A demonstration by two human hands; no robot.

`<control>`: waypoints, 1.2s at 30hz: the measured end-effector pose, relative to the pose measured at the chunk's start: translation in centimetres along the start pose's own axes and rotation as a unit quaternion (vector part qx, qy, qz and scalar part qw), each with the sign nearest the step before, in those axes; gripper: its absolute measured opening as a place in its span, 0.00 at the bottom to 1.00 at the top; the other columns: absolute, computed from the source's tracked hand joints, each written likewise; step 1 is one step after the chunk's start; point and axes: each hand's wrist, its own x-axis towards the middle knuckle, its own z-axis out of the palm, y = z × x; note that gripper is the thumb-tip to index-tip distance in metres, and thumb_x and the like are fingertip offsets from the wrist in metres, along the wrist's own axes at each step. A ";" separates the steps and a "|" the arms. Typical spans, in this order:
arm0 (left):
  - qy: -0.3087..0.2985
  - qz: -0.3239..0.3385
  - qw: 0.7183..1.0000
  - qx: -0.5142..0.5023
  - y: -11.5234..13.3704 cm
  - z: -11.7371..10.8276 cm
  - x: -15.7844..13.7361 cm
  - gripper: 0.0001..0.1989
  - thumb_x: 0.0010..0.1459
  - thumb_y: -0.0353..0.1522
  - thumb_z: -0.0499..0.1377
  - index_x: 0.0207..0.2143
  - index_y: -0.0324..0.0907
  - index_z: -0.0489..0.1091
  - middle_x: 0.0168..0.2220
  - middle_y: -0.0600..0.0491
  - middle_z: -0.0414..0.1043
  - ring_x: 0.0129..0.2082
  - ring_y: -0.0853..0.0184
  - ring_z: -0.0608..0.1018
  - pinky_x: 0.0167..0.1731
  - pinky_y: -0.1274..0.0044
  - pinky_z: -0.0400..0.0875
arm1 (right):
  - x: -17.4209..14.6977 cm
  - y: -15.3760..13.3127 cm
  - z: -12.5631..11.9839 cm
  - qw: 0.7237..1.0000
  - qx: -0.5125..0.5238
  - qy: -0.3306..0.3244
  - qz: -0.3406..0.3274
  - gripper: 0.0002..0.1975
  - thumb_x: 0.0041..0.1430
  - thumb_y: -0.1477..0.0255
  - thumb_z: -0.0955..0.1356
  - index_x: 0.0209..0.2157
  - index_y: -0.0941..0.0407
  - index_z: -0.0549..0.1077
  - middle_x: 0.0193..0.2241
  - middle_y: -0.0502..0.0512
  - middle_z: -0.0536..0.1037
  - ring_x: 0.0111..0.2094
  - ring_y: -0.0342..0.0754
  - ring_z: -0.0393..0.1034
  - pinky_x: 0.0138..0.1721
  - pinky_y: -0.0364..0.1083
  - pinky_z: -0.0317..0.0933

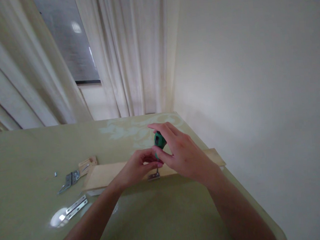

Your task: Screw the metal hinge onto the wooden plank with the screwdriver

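Note:
A pale wooden board (pixel 108 174) lies flat on the green table (pixel 25 154). A small metal hinge (pixel 153 176) sits on the board's near edge. My right hand (pixel 181 153) grips the green handle of a screwdriver (pixel 159 140), held upright with its tip down at the hinge. My left hand (pixel 137 166) pinches the screwdriver's shaft just above the hinge, resting on the board.
Left of the board lie a loose metal hinge (pixel 69 180), a small wooden piece (pixel 87 165), a tiny screw (pixel 55 174) and a longer metal hinge (pixel 74 209) by a bright glare spot. Curtains (pixel 126 52), a window and a plain wall stand behind; the table's right edge is close.

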 end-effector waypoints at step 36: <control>-0.134 -0.033 0.956 0.261 -0.8 -0.7 -0.5 0.07 0.57 0.27 0.62 0.32 0.42 0.82 0.33 0.52 0.80 0.33 0.66 0.78 0.36 0.78 0.68 | -0.3 0.1 -1.3 0.993 -0.005 0.120 -0.019 0.25 0.67 0.74 0.71 0.63 0.49 0.65 0.51 0.54 0.80 0.39 0.47 0.77 0.46 0.50 0.75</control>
